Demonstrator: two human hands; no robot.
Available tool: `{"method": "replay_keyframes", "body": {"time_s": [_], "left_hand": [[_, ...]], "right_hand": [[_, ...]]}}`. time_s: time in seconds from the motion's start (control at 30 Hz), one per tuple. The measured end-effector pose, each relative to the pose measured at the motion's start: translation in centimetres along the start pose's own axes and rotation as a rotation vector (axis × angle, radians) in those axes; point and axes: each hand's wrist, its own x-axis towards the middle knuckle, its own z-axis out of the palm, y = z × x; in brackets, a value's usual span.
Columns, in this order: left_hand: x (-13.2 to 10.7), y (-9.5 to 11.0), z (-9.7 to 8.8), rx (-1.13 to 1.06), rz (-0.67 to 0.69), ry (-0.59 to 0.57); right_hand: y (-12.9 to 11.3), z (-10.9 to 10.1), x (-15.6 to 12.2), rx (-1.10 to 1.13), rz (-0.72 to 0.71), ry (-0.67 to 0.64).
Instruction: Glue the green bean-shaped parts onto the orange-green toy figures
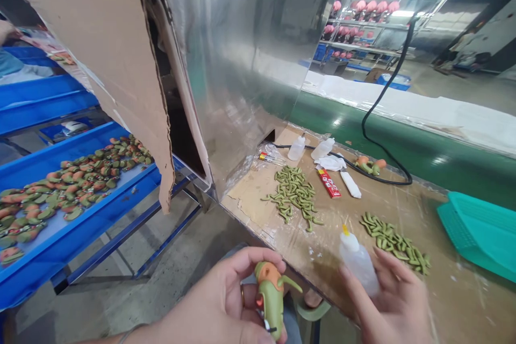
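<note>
My left hand (226, 301) is closed round a small green and orange toy figure (269, 295), held low in front of the worktable edge, with a thin green piece sticking out to its right. My right hand (393, 301) grips a small translucent glue bottle (357, 260) with a yellow tip pointing up. Two heaps of small green curved pieces lie on the cardboard-covered worktable (262, 193): one heap (295, 193) in the middle, the other (395, 242) just beyond my right hand.
Two more glue bottles (297, 148), a red tube (329, 183), a white rag and a finished toy (368, 164) lie further back by a black cable (379, 102). A teal basket (479, 231) sits right. Blue trays (60, 242) of toys stand left, behind hanging cardboard (116, 64).
</note>
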Motion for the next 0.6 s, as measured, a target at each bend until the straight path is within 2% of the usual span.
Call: {"method": "replay_keyframes", "body": {"time_s": [0.1,0.17,0.23,0.33,0.5,0.53,0.6], "left_hand": [[0.1,-0.6,-0.3,0.001,0.029,-0.012],[0.3,-0.9,-0.5,0.020,0.018,-0.050],[0.6,-1.3,-0.6,0.032,0.044,-0.143],[0.9,-1.7,-0.4,0.014,0.164,-0.252],[0.9,-2.4,-0.7,0.234,0.202,-0.234],[1.0,-2.6,-0.9,0.280,0.263,-0.250],[1.2,-3.1,-1.4,0.342,0.426,-0.291]], "right_hand": [[1.5,1.4,1.6,0.041,0.105,0.016],[2.2,1.5,1.9,0.002,0.132,0.016],[2.6,1.2,1.8,-0.032,0.147,-0.007],[2.5,0.5,1.6,-0.061,0.149,-0.023],[1.2,-0.7,1.3,-0.182,0.128,-0.006],[0.8,-1.1,1.0,-0.226,0.104,0.035],[-0.1,-1.8,-0.3,-0.302,-0.065,0.091]]}}
